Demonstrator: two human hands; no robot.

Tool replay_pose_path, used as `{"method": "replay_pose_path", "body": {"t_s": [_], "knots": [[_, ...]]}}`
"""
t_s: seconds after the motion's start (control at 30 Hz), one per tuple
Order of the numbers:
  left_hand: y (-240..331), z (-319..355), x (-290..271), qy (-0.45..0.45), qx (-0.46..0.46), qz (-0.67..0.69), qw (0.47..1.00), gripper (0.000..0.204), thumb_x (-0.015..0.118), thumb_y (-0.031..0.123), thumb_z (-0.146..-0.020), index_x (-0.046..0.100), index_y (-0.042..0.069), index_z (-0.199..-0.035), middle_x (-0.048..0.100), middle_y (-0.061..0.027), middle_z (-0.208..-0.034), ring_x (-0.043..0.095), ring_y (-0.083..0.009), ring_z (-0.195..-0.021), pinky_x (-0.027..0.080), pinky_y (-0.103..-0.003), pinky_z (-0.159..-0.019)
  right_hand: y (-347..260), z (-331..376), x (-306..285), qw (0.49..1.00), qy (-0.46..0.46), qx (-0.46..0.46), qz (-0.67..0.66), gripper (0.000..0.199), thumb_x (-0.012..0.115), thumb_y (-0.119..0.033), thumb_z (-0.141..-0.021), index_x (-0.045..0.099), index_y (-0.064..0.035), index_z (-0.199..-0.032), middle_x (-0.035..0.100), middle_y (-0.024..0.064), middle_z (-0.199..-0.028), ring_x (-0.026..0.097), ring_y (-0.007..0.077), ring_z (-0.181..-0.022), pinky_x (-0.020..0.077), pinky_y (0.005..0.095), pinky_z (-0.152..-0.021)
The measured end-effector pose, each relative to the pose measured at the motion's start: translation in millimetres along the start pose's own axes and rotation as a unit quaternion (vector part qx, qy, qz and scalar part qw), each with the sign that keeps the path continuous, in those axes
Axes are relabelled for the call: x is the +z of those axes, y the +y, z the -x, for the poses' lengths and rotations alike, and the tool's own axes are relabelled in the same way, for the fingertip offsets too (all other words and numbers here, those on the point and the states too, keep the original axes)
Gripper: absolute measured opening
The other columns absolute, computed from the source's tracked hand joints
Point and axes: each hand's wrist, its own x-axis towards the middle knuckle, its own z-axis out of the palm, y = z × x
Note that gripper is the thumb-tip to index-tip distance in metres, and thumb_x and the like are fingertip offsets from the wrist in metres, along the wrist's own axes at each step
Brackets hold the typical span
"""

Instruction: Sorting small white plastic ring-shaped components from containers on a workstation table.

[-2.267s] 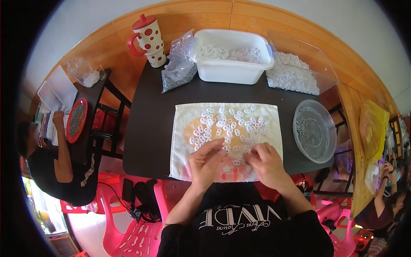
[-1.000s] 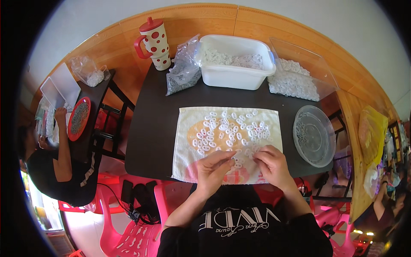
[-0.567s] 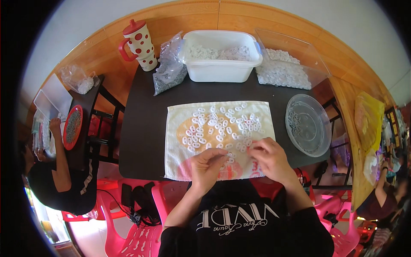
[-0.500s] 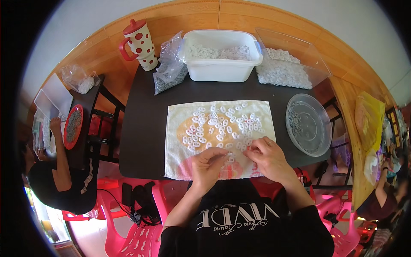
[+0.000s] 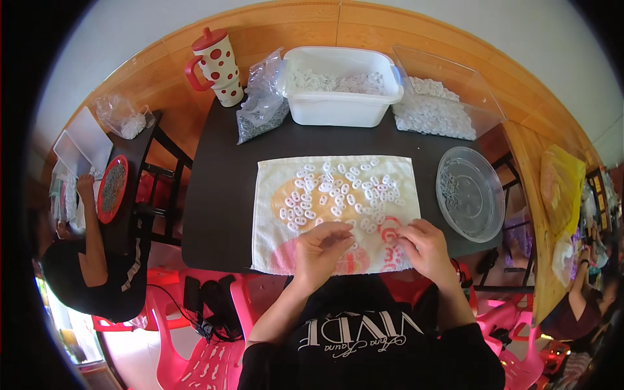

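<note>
Dark table [image 5: 221,195] — one towel [image 5: 273,188], dozens white rings [image 5: 338,188]; left hand [image 5: 322,250], right hand [image 5: 426,244] grips unclear.

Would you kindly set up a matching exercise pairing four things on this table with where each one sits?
Things:
1. mug
2. white tub
3. round clear dish
4. towel

Places:
A. right edge of the table
B. middle of the table, under the white rings and both hands
C. far left corner, beside a clear bag
D. far edge, in the middle, holding white pieces

Pairs: 1-C, 2-D, 3-A, 4-B
</note>
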Motion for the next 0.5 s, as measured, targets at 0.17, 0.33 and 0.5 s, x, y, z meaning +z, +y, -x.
{"method": "replay_pose_path", "body": {"t_s": [0.17, 0.33, 0.5], "knots": [[1.8, 1.1, 5.1, -0.041, -0.038, 0.060, 0.997, 0.035, 0.067, -0.010, -0.088, 0.066, 0.000, -0.121, 0.069, -0.0047, -0.095, 0.065, -0.0086, -0.088, 0.053, -0.023, -0.078, -16.3, -2.9, 11.4, 0.897, 0.109, 0.165, -0.396, 0.010, 0.066, 0.008, -0.086, 0.066, 0.0042, -0.095, 0.068, 0.0099, -0.085, 0.065, 0.0148, -0.073, 0.0481, 0.0251, -0.065], [13.1, 6.0, 14.9, -0.047, -0.027, 0.064, 0.996, 0.038, 0.066, -0.011, -0.086, 0.066, 0.000, -0.123, 0.070, -0.0068, -0.094, 0.064, -0.0089, -0.083, 0.052, -0.023, -0.070, -42.7, -24.9, 48.9, 0.794, 0.164, 0.178, -0.557, 0.008, 0.065, 0.010, -0.088, 0.065, 0.0048, -0.095, 0.067, 0.0064, -0.088, 0.061, 0.0100, -0.077, 0.0492, 0.0238, -0.071], [5.2, 4.6, 13.3, -0.029, 0.067, 0.004, 0.997, 0.039, 0.066, -0.014, -0.086, 0.066, 0.000, -0.123, 0.067, -0.0061, -0.098, 0.063, -0.0082, -0.085, 0.052, -0.022, -0.074, -47.5, -25.0, 65.6, 0.790, 0.195, 0.151, -0.562, 0.010, 0.064, 0.012, -0.088, 0.065, 0.0048, -0.094, 0.066, 0.0075, -0.091, 0.059, 0.0100, -0.081, 0.0470, 0.0237, -0.074]]}}
